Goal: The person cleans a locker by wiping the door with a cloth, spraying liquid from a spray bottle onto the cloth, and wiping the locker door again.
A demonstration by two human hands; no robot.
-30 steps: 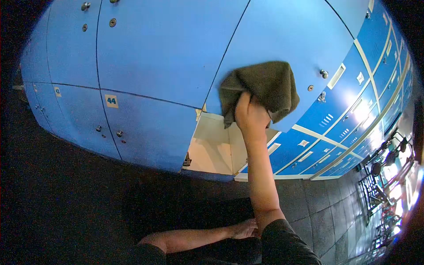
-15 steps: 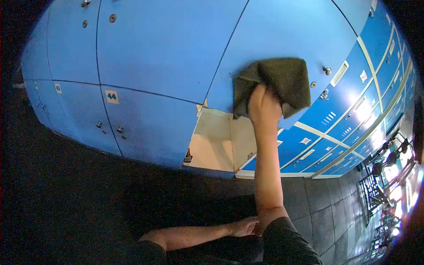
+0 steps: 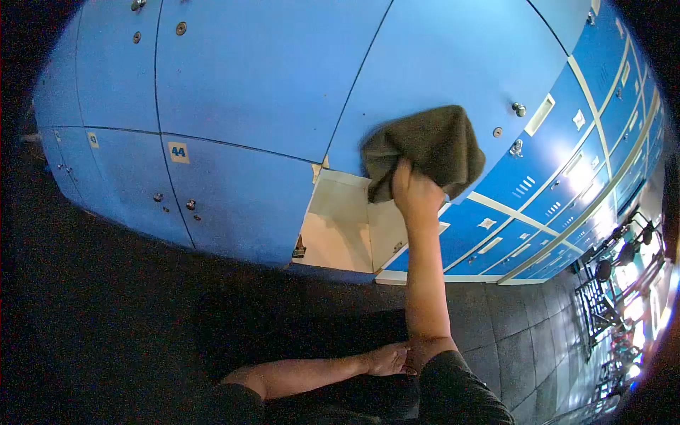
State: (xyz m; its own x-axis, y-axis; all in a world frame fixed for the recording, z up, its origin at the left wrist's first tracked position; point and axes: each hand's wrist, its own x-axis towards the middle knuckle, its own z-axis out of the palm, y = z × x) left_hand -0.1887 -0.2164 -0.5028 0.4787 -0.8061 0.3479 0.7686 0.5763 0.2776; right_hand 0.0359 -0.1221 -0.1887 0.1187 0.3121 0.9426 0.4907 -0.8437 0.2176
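Note:
My right hand (image 3: 419, 191) is closed on a dark olive cloth (image 3: 432, 147), which lies against the lower part of a light blue locker door (image 3: 446, 64). A round knob (image 3: 519, 109) and a lock are to the right of the cloth. Just below and left of the cloth is an open compartment (image 3: 340, 223) with a pale interior. My left hand (image 3: 389, 360) rests low in the view beside my right elbow, its fingers partly hidden and dim.
Locker doors with number labels, one reading 44 (image 3: 178, 152), extend to the left. Darker blue lockers (image 3: 545, 166) with white frames run off to the right. Dark floor tiles (image 3: 499, 340) lie below, and gym equipment (image 3: 602, 304) stands at the far right.
Over the last second my right hand and the cloth moved right and up across the door, then back left and down. My left hand stayed nearly in place.

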